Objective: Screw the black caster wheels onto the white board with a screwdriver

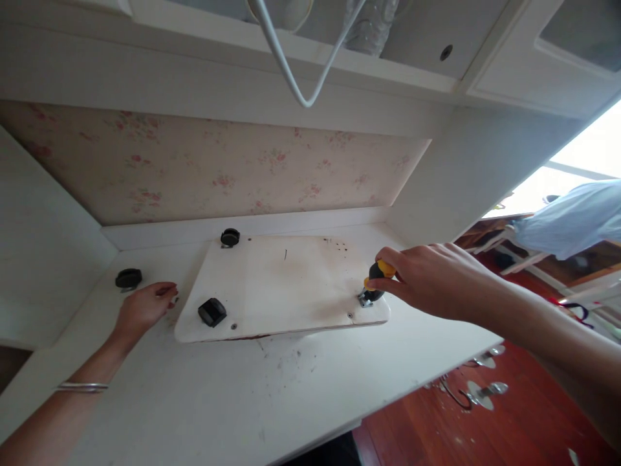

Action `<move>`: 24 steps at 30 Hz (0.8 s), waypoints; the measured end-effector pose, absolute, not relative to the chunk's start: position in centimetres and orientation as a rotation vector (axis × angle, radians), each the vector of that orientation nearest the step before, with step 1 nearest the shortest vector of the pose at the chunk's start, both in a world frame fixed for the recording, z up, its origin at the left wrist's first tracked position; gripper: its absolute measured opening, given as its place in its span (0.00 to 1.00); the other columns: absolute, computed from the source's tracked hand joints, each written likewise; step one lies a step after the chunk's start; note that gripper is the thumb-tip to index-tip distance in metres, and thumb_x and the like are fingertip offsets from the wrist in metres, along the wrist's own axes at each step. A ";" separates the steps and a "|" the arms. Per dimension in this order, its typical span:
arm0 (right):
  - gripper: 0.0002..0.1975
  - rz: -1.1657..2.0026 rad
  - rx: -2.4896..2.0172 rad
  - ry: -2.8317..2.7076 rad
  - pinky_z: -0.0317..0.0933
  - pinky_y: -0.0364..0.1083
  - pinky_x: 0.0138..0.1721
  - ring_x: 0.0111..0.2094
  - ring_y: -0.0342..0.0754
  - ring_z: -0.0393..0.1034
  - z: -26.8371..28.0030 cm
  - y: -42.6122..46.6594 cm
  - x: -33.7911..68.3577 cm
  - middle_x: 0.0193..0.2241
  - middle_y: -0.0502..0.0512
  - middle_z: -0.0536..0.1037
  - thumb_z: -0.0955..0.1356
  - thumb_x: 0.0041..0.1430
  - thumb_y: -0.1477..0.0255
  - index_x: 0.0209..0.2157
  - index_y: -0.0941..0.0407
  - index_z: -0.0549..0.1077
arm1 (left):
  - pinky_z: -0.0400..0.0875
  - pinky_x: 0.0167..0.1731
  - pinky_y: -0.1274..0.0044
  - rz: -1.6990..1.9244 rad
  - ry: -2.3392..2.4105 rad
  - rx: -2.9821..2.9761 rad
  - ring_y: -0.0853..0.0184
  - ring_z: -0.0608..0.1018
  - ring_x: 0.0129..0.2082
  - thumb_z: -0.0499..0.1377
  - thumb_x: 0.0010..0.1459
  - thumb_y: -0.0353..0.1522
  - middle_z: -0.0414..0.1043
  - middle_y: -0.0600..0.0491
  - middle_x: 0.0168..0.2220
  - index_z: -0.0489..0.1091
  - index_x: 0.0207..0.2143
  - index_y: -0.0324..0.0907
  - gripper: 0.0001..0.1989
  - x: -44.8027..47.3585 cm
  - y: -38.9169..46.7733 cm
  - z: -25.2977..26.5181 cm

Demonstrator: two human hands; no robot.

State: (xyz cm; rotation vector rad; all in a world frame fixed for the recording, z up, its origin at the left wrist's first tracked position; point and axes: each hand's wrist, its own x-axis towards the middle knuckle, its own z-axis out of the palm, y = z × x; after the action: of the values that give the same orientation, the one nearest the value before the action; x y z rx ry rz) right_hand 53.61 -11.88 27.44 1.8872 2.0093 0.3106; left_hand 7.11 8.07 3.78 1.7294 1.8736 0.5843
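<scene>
A white board (286, 285) with rounded corners lies on the white counter. Two black caster wheels, one at the far left corner (229, 237) and one at the near left corner (212, 312), stand on it. My right hand (420, 278) is closed around a yellow and black screwdriver (385, 268) at the board's right end. The tool's lower end is at a metal caster plate (365, 300), partly hidden. My left hand (145, 309) is beside the board's left edge, fingertips pinched together near small dark bits; what they hold is unclear. Behind it sits a loose black caster (129, 279).
Overhead is a white shelf (417, 68) with glassware, and a white cable (305, 100) hangs in front. White side panels and a floral back wall (242, 168) enclose the counter. Hooks with clear knobs (480, 391) appear at lower right above the red wood floor (412, 433).
</scene>
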 end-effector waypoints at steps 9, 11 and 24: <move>0.27 0.330 2.058 1.952 0.44 0.46 0.24 0.22 0.52 0.68 26.9 -12.0 54.1 0.20 0.53 0.74 0.57 0.63 0.44 0.34 0.50 0.73 | 0.69 0.28 0.81 0.699 1.755 1.574 0.64 0.80 0.33 0.61 0.57 0.43 0.78 0.57 0.33 0.74 0.46 0.39 0.20 7.9 5.4 5.0; 0.28 0.355 2.069 1.953 0.44 0.46 0.23 0.21 0.52 0.67 26.7 -12.1 54.2 0.20 0.53 0.74 0.57 0.62 0.43 0.33 0.50 0.73 | 0.70 0.28 0.80 0.739 1.750 1.509 0.63 0.80 0.33 0.63 0.55 0.44 0.78 0.56 0.34 0.74 0.46 0.38 0.21 8.1 5.0 5.5; 0.29 0.572 2.320 1.954 0.49 0.48 0.21 0.20 0.56 0.69 26.5 -14.1 54.9 0.15 0.55 0.70 0.53 0.65 0.47 0.29 0.51 0.72 | 0.73 0.28 0.82 1.297 1.412 0.820 0.67 0.79 0.33 0.70 0.46 0.37 0.78 0.51 0.47 0.76 0.43 0.43 0.20 10.1 -2.0 10.3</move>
State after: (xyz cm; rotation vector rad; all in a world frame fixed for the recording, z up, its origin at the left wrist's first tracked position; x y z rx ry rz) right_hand 54.88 -14.14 26.45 2.3199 1.9543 0.5718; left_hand 10.09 -1.96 10.28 0.8204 1.4119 1.2969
